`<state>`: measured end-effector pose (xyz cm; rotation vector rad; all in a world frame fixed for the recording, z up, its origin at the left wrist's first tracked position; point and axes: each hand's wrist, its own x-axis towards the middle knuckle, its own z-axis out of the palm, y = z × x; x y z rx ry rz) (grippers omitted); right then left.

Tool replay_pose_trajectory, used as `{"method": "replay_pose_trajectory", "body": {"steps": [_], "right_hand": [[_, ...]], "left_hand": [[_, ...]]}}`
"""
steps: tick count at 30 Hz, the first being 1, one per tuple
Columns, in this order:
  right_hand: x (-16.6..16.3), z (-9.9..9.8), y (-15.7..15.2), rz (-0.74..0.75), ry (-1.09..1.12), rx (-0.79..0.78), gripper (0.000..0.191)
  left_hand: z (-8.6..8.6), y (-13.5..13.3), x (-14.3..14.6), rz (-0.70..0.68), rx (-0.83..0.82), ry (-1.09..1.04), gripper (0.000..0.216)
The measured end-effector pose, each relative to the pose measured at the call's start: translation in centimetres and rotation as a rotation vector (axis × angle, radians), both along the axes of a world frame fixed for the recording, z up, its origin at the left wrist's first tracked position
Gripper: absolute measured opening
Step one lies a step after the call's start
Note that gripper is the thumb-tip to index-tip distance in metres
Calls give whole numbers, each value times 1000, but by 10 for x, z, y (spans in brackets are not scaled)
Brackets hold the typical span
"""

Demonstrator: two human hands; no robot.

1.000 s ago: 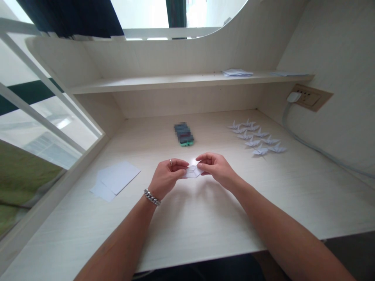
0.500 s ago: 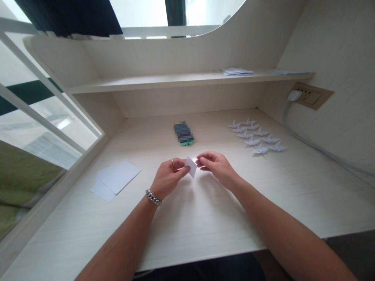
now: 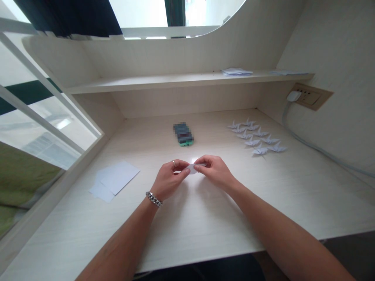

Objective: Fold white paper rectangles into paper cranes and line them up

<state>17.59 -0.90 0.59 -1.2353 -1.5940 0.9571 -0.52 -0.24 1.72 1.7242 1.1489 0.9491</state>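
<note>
Between my hands is a small folded piece of white paper (image 3: 191, 169), held just above the desk. My left hand (image 3: 171, 175), with a ring on one finger and a chain bracelet at the wrist, pinches its left side between thumb and fingers. On the opposite side, the thumb and fingers of my right hand (image 3: 215, 169) are closed on it. My fingertips cover parts of the paper, so its full shape is hidden. Several folded paper cranes (image 3: 259, 141) stand grouped at the right rear of the desk.
White paper sheets (image 3: 120, 177) overlap on the desk's left side. A phone-like object (image 3: 186, 143), blurred with a green edge, lies beyond my hands. More papers (image 3: 236, 72) rest on the shelf (image 3: 164, 82). A cable (image 3: 310, 144) runs from the wall socket (image 3: 315, 97).
My right hand has moved left and taken hold of the paper's right side. The paper has turned from upright to nearly flat.
</note>
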Motion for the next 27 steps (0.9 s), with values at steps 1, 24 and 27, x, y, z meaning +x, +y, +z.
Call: {"method": "replay_pose_trajectory", "body": {"steps": [1, 24, 27], "right_hand": [[1, 0, 1, 0, 36, -33, 11], [-4, 0, -2, 111, 339, -141, 10], [-6, -1, -2, 104, 387, -156, 8]], "left_hand": [[0, 0, 0, 5, -3, -12, 18], [1, -2, 5, 20, -145, -268, 13], [4, -4, 5, 42, -153, -277, 8]]}}
